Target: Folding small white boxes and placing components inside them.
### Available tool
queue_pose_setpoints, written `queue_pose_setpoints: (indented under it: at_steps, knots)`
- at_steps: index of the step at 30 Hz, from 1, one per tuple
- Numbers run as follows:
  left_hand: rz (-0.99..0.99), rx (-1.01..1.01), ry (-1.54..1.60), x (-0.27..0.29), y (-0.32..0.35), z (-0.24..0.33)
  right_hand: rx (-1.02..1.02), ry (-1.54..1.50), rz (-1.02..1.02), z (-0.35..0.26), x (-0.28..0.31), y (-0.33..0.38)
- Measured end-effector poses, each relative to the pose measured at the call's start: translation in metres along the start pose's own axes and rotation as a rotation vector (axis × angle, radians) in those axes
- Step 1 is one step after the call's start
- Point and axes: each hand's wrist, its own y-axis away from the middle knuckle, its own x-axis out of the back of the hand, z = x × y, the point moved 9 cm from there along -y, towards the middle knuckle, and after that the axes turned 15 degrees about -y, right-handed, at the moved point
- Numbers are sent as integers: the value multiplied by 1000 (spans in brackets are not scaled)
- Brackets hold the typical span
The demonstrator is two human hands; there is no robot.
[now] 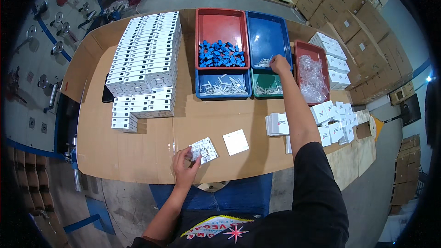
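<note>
Your left hand point(185, 170) is at the near-left corner of a white patterned piece point(205, 149), which lies on the cardboard-covered surface point(138, 154) in front of you, just left of a plain white square point(235, 142). Its fingers are parted and touch that corner, where something clear shows; whether they grip it, you cannot tell from this view. Your right hand point(279, 65) reaches to the near end of the upper blue tray point(268, 25), beside small pale parts point(263, 63). Its fingers bunch together, but whether they hold a part is hidden.

The step in hand looks like picking small parts while the left hand steadies the piece. The next move seems to call for a light pinch on one part and a steady left hand.

Small dark printing marks the stacked white boxes point(142, 71), too fine to read; the shirt point(216, 229) carries large colored lettering and a star.
</note>
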Motion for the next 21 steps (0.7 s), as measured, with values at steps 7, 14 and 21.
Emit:
queue_pose_setpoints:
  at_steps: [7, 14, 21]
  knots:
    - [30, -15, -19, 7, 3, 3, 51, -195, 41, -1, 5, 12]
    - [30, -2, -19, 6, 12, -2, -145, -865, 118, 21, 18, 30]
    - [34, -35, -30, 13, -3, 13, 43, -1163, -95, -73, 57, 155]
